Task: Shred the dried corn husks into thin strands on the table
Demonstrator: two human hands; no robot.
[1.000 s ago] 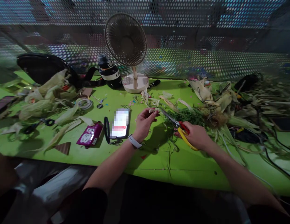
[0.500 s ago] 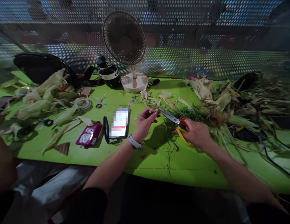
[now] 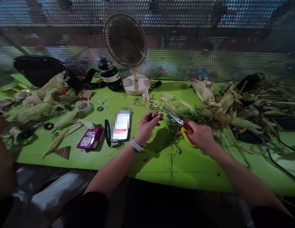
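My left hand (image 3: 148,125) pinches a small pale piece of corn husk (image 3: 155,114) between thumb and fingertips, above the green table. My right hand (image 3: 201,136) is wrapped round the red and yellow handles of a pair of scissors (image 3: 174,117). The blades point up and left, their tips just right of the husk piece and apart from my left fingers. Beneath and behind the scissors lies a heap of green shreds (image 3: 191,116). Pale husk scraps (image 3: 171,103) are strewn beyond my hands.
A desk fan (image 3: 135,84) and a dark bottle (image 3: 110,76) stand at the back. Left of my hands lie a phone (image 3: 121,126), a purple power strip (image 3: 90,137) and corn husks (image 3: 40,101). Dried husks (image 3: 204,91) and cables (image 3: 277,161) crowd the right. Another person's arm (image 3: 3,158) is at far left.
The scissor blades have drawn slightly right and down, away from the left fingertips. My left hand keeps its pinch on the husk piece, nearly in place.
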